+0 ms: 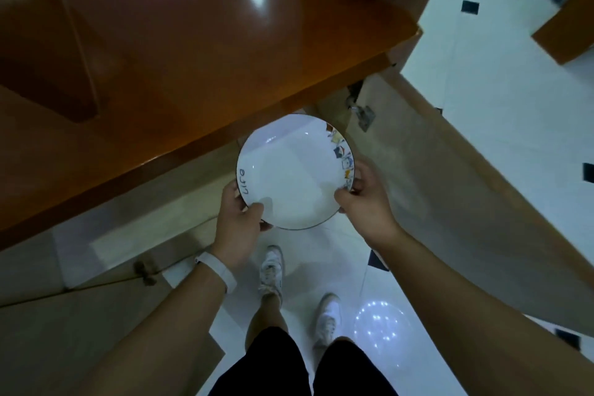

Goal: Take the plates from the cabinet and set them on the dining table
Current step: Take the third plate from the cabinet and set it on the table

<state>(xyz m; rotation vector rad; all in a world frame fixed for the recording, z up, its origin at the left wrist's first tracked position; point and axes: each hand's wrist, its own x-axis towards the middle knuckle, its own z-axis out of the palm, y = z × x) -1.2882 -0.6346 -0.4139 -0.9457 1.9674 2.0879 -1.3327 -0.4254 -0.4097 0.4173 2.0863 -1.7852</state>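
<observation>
Both hands, the left hand (pixel 239 212) and the right hand (pixel 366 194), are grasping the round white ceramic plate (pixel 294 172) by opposite rims, fingers clenched, just outside the open wooden cabinet (pixel 193 51). Keeping it level while turning away seems wise.

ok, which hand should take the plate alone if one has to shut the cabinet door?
Probably left: its thumb lies over the plate rim with fingers beneath. Right hand pinches the edge, nearer the open door.
</observation>
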